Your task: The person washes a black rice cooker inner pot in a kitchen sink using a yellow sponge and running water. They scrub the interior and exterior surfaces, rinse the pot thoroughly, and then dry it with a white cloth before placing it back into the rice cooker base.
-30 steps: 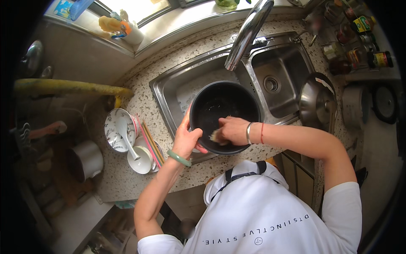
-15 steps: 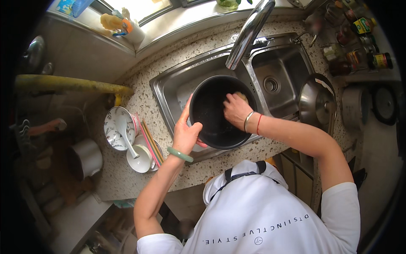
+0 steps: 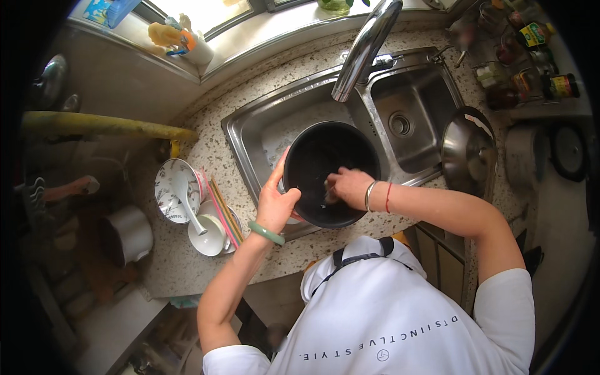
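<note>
The pot [image 3: 322,156] is black, countertop [image 3: 169,269] speckled, bangle [image 3: 265,234] green.

left forearm [image 3: 236,275] angles up and inward from a bent left elbow [image 3: 209,319]; left hand [image 3: 276,203] gripping, index finger [image 3: 275,174] stretched away from the body, thumb [image 3: 290,195] apart from it, pointing right. right elbow [image 3: 499,220] bent, out wide; right forearm [image 3: 431,202] runs nearly level leftward. right hand [image 3: 350,187] back up, fingers curled and bunched, fingertips blurred. hands near each other, not touching. both forearms bare.
</note>
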A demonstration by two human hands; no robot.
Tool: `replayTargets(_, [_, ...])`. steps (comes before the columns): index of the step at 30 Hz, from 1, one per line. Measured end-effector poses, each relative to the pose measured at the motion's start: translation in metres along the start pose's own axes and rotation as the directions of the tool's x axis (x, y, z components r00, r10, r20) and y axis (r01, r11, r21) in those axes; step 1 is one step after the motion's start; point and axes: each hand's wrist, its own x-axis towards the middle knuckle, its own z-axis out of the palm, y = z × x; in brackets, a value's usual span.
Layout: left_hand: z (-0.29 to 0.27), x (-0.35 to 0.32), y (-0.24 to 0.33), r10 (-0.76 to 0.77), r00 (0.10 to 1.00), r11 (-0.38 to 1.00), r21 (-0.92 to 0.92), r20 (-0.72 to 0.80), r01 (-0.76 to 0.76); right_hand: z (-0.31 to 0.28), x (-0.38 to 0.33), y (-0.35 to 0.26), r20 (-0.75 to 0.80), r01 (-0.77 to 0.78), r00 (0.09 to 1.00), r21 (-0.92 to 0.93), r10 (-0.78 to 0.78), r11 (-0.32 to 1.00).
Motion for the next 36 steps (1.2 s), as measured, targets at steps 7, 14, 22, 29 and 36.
replayTargets(7, [0.002,0.002,0.005,0.050,0.998,0.998,-0.045,-0.035,-0.052,-0.016,0.026,0.014,-0.476,-0.132,0.869,0.042,0.136,0.990])
replayTargets(14, [0.007,-0.003,0.017,-0.130,0.988,0.975,-0.193,-0.086,0.111,0.008,0.023,-0.019,-0.333,0.145,0.941,0.237,-0.060,0.961])
replayTargets(22, [0.013,-0.005,0.019,-0.130,0.990,0.975,-0.190,-0.054,0.118,-0.022,0.050,0.009,-0.582,-0.129,0.790,0.148,0.192,0.981])
replayTargets(29, [-0.001,0.000,0.008,-0.138,0.990,0.973,-0.191,-0.028,0.130,-0.008,0.030,-0.030,-0.225,0.164,0.973,0.559,-0.042,0.813])
replayTargets(36, [0.004,0.000,0.015,-0.163,0.986,0.969,-0.192,-0.019,0.156,-0.026,0.004,0.021,-0.108,0.142,0.968,-0.516,-0.228,0.845])
